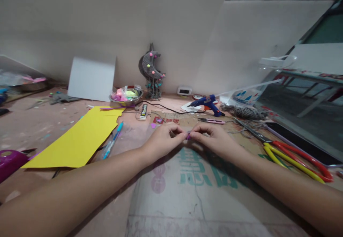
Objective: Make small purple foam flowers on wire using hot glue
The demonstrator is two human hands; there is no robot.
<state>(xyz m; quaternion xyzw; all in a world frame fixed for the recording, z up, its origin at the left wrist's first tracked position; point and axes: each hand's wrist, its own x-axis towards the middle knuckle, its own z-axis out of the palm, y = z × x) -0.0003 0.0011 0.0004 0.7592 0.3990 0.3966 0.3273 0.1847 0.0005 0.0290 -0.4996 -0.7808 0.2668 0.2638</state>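
My left hand [164, 141] and my right hand [211, 139] meet at the middle of the table, fingers curled and pinched together. Between the fingertips sits a tiny purple piece [188, 136], mostly hidden by the fingers. Both hands rest on a flattened cardboard sheet [198, 183] with green printing. A small purple scrap [153, 125] lies just beyond my left hand.
A yellow paper sheet [80, 139] and a blue pen [114, 140] lie left. Red and yellow scissors [292, 155], small pink snips [213, 121], a blue glue gun [207, 105], grey twine [245, 112] and a phone [300, 140] lie right. A bowl [125, 96] and moon ornament [151, 71] stand behind.
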